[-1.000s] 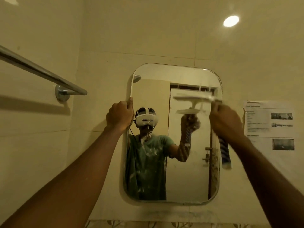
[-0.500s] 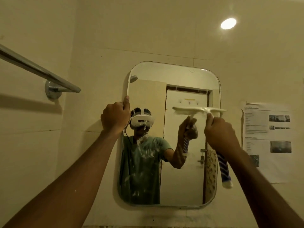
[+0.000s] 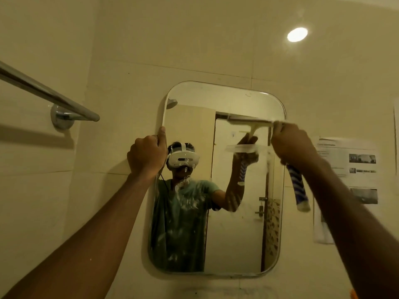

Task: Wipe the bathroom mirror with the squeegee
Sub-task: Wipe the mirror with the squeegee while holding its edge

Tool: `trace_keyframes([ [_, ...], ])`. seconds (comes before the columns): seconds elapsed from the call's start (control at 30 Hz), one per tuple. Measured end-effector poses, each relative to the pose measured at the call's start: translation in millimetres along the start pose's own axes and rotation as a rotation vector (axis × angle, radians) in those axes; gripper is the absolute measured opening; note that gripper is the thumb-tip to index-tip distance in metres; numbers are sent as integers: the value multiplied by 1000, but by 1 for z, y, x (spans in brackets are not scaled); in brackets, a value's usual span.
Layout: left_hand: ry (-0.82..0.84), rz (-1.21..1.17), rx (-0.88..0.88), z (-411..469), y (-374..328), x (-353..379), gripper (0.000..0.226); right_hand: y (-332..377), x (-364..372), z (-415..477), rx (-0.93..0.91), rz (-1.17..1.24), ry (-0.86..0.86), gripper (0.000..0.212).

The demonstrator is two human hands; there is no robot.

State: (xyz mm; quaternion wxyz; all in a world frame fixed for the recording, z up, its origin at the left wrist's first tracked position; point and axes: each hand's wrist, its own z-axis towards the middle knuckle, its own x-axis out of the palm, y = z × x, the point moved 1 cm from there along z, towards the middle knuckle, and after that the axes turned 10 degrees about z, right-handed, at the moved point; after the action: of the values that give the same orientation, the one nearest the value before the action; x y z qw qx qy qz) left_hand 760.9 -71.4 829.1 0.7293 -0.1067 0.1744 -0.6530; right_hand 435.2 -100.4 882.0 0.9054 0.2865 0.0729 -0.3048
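The rounded rectangular mirror (image 3: 218, 98) hangs on the cream tiled wall straight ahead. My left hand (image 3: 146, 155) grips its left edge at about mid height, thumb up along the rim. My right hand (image 3: 290, 143) holds the squeegee (image 3: 251, 121), whose white blade lies flat and level against the upper right part of the glass. Its blue-and-white handle (image 3: 299, 190) sticks out below my fist. White soapy streaks cover the lower left of the glass, over the reflection of a person.
A chrome towel bar (image 3: 49, 94) juts from the left wall at head height. A printed paper sheet (image 3: 349, 169) is stuck to the wall right of the mirror. A round ceiling light (image 3: 297, 34) glows above.
The squeegee dropped down the glass half a second ago and now sits higher again, near the upper right. My left hand has stayed on the mirror's edge.
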Motion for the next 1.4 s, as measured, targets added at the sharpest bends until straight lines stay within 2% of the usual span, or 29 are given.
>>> trace_keyframes([
  [0.2, -23, -8, -15, -4, -3, -2, 61, -42, 37, -90, 72, 42, 63, 54],
  [0.3, -15, -20, -24, -5, -4, -3, 60, -25, 21, -68, 69, 94, 61, 49],
  [0.43, -22, -31, -19, -5, -4, -3, 63, 20, -9, 5, -28, 107, -72, 49],
  [0.53, -24, -24, -23, -5, -3, -4, 61, 35, -16, 31, -31, 10, -27, 36],
  [0.6, -24, -27, -32, -6, -4, -3, 62, 24, -11, 22, -20, -21, -12, 40],
  [0.77, -33, -28, -40, -10, -4, -3, 62, -29, 25, -59, 69, 94, 22, 52],
  [0.87, -13, -31, -38, -14, -3, -5, 66, -41, 32, -90, 92, 41, 65, 57],
  [0.97, -11, -20, -34, -18, -2, -7, 67, -31, 18, -73, 96, 49, 55, 48],
  [1.1, -18, -12, -17, -18, 0, -6, 67, 5, -9, 4, -35, 41, -81, 47],
  [1.2, -23, -8, -13, -18, 0, -5, 66, 20, -20, 38, -50, 3, -103, 40],
  [1.3, -41, 1, -15, -19, 0, -4, 63, 5, -9, 21, -21, 9, -80, 40],
  [1.4, -37, 3, -24, -19, 1, -2, 65, -28, 20, -35, 25, 103, -73, 44],
])
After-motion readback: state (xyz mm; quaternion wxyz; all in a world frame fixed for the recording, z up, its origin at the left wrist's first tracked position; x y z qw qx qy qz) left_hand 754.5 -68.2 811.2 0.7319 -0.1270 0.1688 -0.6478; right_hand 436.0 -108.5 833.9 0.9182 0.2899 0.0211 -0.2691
